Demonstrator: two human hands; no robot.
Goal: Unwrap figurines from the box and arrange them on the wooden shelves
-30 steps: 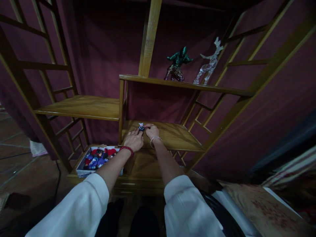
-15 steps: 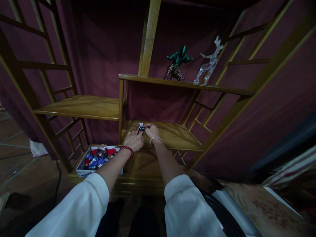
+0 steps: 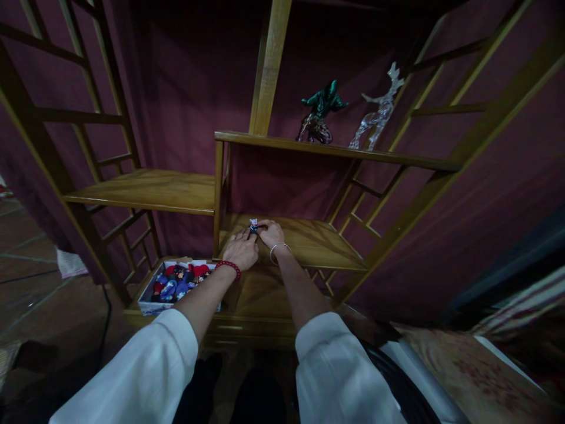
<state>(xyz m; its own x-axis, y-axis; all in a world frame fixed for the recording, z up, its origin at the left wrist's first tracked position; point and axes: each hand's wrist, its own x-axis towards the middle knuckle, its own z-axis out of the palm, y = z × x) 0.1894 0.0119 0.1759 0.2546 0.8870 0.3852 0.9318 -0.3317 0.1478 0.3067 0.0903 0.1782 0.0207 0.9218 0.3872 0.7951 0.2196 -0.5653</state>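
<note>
A small figurine [image 3: 253, 224] with a pale head and a dark lower body stands upright on the middle wooden shelf [image 3: 309, 241]. My right hand [image 3: 271, 234], a silver bangle at its wrist, closes thumb and fingers at the figurine's right side. From the front left, my left hand [image 3: 241, 252] reaches in with fingers stretched out. Its fingertips lie at the figurine's base, partly covering it. Red beads circle the left wrist. Left of that hand, a white box [image 3: 155, 307] holds several red, blue and black figures [image 3: 176, 285].
On the upper shelf [image 3: 335, 148] stand a green-and-bronze figure [image 3: 324, 112] and a clear deer-shaped figure [image 3: 377, 115]. A wooden upright [image 3: 218, 200] rises left of my hands, beside the left shelf [image 3: 150, 188]. Lattice side frames [image 3: 375, 212] flank the unit.
The view has shifted slightly. Both hands stay at the figurine, which stands in the same place on the shelf.
</note>
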